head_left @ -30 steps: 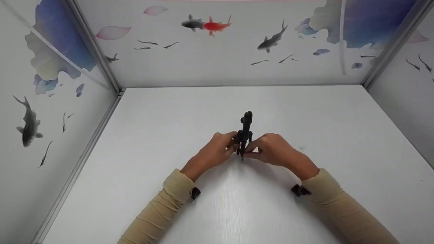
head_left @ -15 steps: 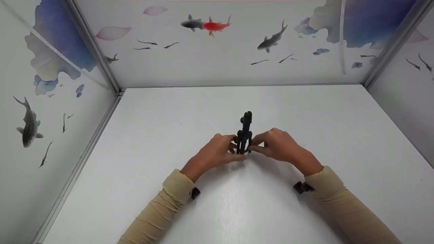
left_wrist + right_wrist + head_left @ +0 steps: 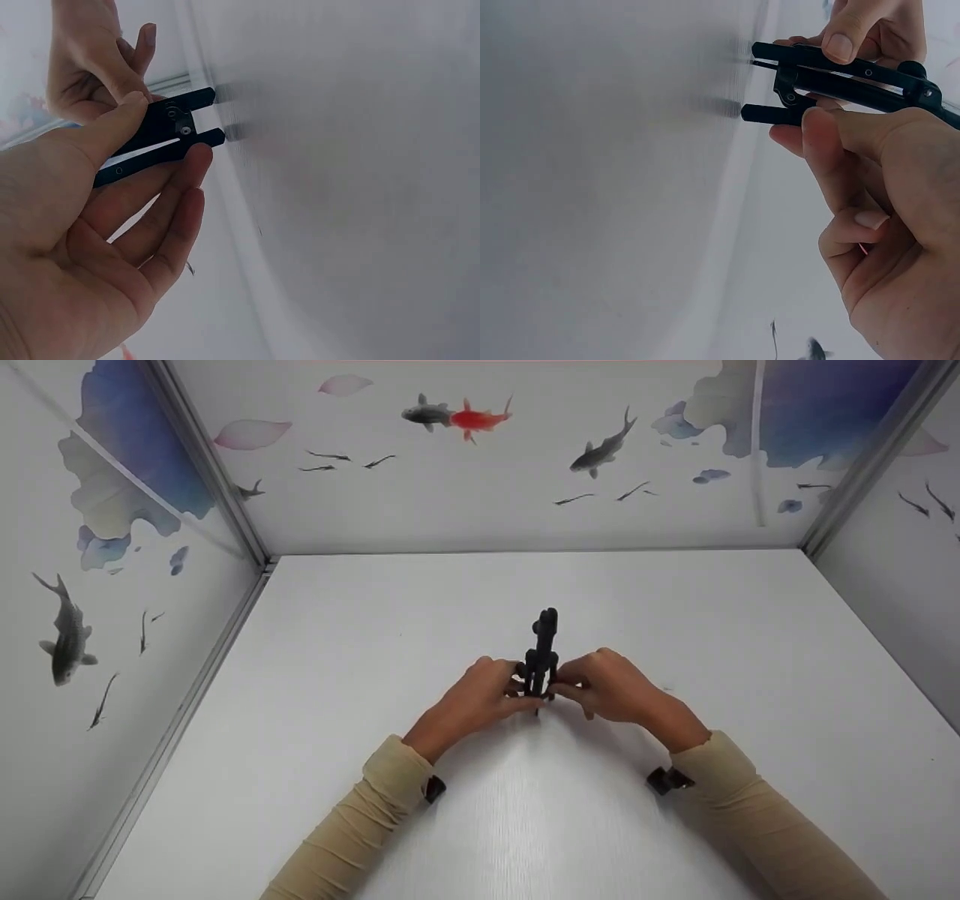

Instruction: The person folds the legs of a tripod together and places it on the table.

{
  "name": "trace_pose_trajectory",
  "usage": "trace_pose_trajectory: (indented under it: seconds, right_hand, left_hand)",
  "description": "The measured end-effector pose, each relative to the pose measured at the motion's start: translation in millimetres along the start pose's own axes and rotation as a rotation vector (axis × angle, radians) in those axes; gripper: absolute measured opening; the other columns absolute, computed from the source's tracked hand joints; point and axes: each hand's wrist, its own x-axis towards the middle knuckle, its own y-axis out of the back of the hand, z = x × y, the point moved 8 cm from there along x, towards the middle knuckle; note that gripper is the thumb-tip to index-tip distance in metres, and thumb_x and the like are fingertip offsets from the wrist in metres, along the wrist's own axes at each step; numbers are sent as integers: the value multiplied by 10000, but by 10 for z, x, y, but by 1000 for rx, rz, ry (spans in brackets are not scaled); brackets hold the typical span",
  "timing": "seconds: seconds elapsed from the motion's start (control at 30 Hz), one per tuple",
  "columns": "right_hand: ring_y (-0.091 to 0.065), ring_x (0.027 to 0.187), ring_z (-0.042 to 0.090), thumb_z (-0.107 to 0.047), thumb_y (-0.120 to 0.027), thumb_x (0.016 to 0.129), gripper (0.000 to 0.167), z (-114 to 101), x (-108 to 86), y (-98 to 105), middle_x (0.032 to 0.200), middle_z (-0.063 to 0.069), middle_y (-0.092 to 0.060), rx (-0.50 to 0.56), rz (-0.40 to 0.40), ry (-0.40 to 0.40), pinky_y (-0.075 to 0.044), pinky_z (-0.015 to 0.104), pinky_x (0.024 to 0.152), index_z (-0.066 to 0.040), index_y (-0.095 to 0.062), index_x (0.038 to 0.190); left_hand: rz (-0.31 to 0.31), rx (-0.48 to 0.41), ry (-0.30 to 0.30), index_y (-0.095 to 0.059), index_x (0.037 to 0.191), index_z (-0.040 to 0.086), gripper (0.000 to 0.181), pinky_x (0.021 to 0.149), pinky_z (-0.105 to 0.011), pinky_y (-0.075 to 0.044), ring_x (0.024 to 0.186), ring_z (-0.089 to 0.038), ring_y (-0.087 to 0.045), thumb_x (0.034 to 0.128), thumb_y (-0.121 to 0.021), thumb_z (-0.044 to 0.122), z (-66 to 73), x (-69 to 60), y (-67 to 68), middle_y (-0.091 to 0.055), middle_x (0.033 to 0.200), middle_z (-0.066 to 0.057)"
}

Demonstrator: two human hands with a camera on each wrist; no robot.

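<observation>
A small black tripod [image 3: 546, 634] stands upright on the white table between both hands, its narrow head at the top. In the wrist views, its flat legs [image 3: 769, 115] are joined by screwed hinge links, and the leg ends are close to the tabletop. The left hand [image 3: 480, 697] pinches one leg low down, thumb on one side and fingers on the other. From the opposite side, the right hand [image 3: 611, 686] pinches another leg between thumb and index finger; its other fingers are curled in the right wrist view. Fingers hide parts of the legs.
A white table [image 3: 375, 607] lies under the hands. White panels painted with fish and lotus shapes wall the left, back [image 3: 510, 510] and right sides. A small dark wrist camera [image 3: 435, 789] sits at the left cuff and another [image 3: 664, 780] at the right cuff.
The right hand has moved from the tripod's near lower middle to its right leg. The left thumb has extended across the near side of the legs. The tripod stays in place.
</observation>
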Motion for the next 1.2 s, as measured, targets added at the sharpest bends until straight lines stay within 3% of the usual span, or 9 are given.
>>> trace_pose_trajectory:
  seconds: [0.17,0.37,0.7,0.93,1.1,1.2]
  right_hand:
    - [-651,443,62,-208,-726,1060,132,1,0,-21,700,-9,-783,14,-7,-16,-490,247,530,-153,-845,1053]
    - [-625,422,32,-183,-721,1061,127,-8,-6,-32,757,18,-812,25,-4,-20,-484,239,521,-125,-833,1076]
    - [-547,373,27,-139,-711,1057,149,-40,-17,-25,568,16,-713,37,5,-27,-418,238,445,-110,-844,1117]
    - [-552,358,71,-124,-679,1071,174,-21,-12,-41,569,53,-713,89,0,-56,-399,245,405,-119,-834,1147]
    - [-547,350,98,-112,-665,1078,221,9,-20,-84,676,46,-781,153,-9,-62,-399,247,389,-167,-823,1222]
    - [-536,347,100,-108,-665,1078,250,22,-31,-93,753,37,-814,188,-12,-73,-393,240,386,-189,-810,1264]
  left_hand:
    - [12,12,15,-796,1274,124,379,829,-284,-526,1071,-108,-789,946,-865,301,-12,11,14,-834,1158,-37]
    - [19,5,23,-811,1230,133,331,742,-245,-503,1010,-72,-779,941,-871,285,-19,13,10,-834,1150,-42]
    - [21,-20,23,-821,1240,161,336,763,-241,-496,1042,-71,-751,931,-879,278,-10,31,6,-835,1152,-22]
    - [25,-34,25,-827,1222,153,326,713,-233,-462,951,-41,-721,926,-885,278,-10,34,8,-838,1137,-24]
    - [26,-25,21,-822,1233,145,334,687,-228,-442,880,-39,-679,927,-884,263,-3,26,-1,-838,1133,-32]
    - [25,-16,16,-819,1238,145,340,722,-234,-469,958,-52,-734,925,-884,262,10,26,-5,-838,1138,-28]
